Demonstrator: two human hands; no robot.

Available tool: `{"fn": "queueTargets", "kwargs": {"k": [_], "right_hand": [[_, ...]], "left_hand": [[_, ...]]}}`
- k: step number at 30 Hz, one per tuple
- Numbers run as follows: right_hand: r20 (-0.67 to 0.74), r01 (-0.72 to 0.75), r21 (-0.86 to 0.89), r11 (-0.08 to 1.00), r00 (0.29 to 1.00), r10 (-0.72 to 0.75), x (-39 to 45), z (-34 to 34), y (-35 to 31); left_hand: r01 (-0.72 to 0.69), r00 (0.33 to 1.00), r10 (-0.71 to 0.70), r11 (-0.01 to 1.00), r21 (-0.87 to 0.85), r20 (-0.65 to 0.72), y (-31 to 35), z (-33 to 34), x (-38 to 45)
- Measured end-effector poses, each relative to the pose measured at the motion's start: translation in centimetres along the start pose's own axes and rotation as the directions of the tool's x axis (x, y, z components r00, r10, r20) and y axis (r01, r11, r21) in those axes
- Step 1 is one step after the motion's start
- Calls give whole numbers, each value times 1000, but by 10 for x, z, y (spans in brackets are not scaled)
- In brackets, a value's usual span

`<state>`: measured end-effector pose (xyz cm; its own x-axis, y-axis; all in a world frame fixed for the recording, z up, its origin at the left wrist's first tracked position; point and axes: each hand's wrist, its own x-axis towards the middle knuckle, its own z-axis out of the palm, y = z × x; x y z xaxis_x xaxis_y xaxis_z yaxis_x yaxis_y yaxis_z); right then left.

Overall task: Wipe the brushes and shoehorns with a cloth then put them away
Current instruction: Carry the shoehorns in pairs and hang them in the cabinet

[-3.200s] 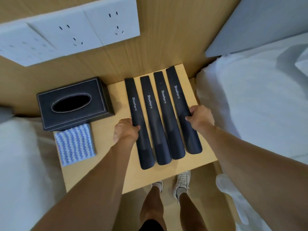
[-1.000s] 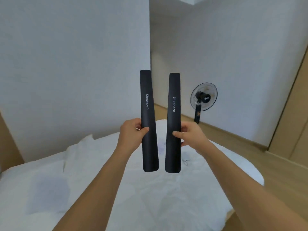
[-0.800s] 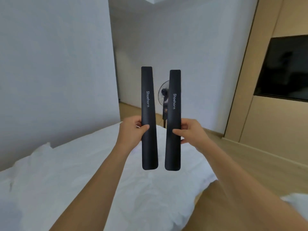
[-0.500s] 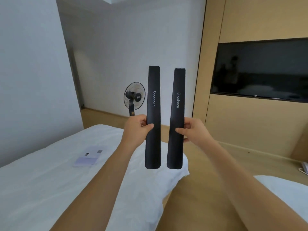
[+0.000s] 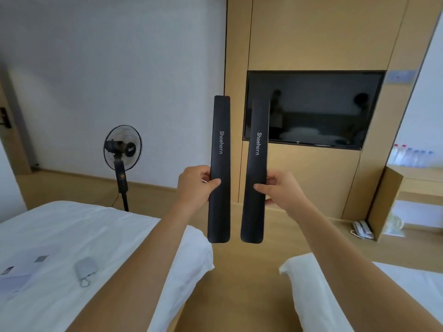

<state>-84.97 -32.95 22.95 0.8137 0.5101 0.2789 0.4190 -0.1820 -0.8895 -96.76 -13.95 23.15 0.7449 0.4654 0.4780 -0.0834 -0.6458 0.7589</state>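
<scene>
Gripping a shoehorn (image 5: 219,168) upright, each hand — left hand (image 5: 195,185), right hand (image 5: 284,191) — over wooden floor (image 5: 244,271) between two white beds (image 5: 72,236).

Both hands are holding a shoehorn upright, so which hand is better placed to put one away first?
Neither: left hand and right hand grip their shoehorns alike at mid-length, level, and no storage spot shows.

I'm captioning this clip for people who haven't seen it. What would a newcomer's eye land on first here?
First, the two long black shoehorns with white lettering, held upright side by side at centre frame: the left hand grips the left shoehorn, the right hand grips the right shoehorn. Behind them a dark wall-mounted screen fills the wooden panel, and a black pedestal fan stands at left.
</scene>
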Motion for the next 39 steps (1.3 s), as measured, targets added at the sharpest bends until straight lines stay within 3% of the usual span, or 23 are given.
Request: {"fn": "queueTargets", "kwargs": {"k": [9, 22, 39], "right_hand": [[-106, -31, -41, 999, 994, 26, 93, -35, 53], [-222, -68, -106, 992, 974, 43, 305, -26, 100], [-145, -58, -70, 996, 988, 47, 558, -20, 220]], "left_hand": [[-74, 995, 79, 993, -87, 61, -32, 81, 109], [-138, 973, 167, 974, -178, 157, -118, 150, 328], [-81, 985, 100, 987, -137, 138, -232, 256, 533]]}}
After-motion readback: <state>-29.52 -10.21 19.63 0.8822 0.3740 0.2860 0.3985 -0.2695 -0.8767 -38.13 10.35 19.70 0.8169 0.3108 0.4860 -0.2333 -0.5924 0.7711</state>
